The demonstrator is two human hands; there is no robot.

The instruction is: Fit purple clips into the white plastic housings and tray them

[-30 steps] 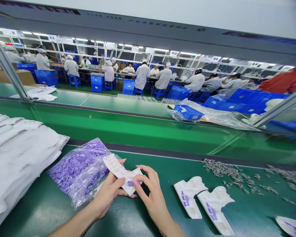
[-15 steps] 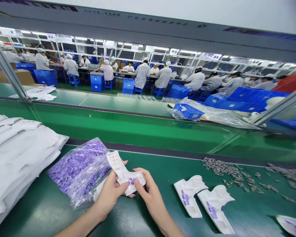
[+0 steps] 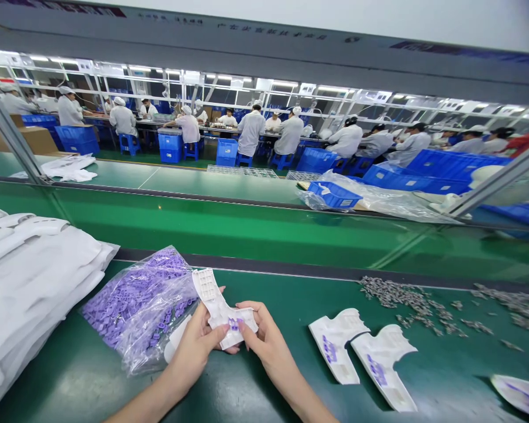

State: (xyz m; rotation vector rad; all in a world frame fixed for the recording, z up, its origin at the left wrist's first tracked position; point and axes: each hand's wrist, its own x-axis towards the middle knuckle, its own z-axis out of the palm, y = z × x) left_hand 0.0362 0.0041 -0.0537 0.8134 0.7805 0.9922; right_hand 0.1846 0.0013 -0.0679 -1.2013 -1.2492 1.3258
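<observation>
Both hands hold one white plastic shell part (image 3: 216, 302) above the bench, its ribbed inner side facing me. My left hand (image 3: 197, 341) grips its left side, thumb on the lower edge. My right hand (image 3: 264, 335) is closed on the right end, thumb beside a small purple plastic piece (image 3: 235, 324) set in the shell. Behind the left hand lies a clear bag of purple plastic pieces (image 3: 136, 294). A white part (image 3: 174, 339) shows partly between that bag and my left wrist. To the right, two similar white shells (image 3: 335, 346) with purple pieces fitted lie side by side.
A stack of white parts and sheets (image 3: 35, 282) fills the left of the green bench (image 3: 229, 393). Small grey metallic pieces (image 3: 397, 296) are scattered at right. Another white part (image 3: 520, 393) lies at the right edge. Beyond the ledge are a blue bin (image 3: 335, 194) and seated co-workers.
The view has shifted slightly. Both hands keep hold of the white shell, and the right thumb and fingers have moved only a little at its right end.
</observation>
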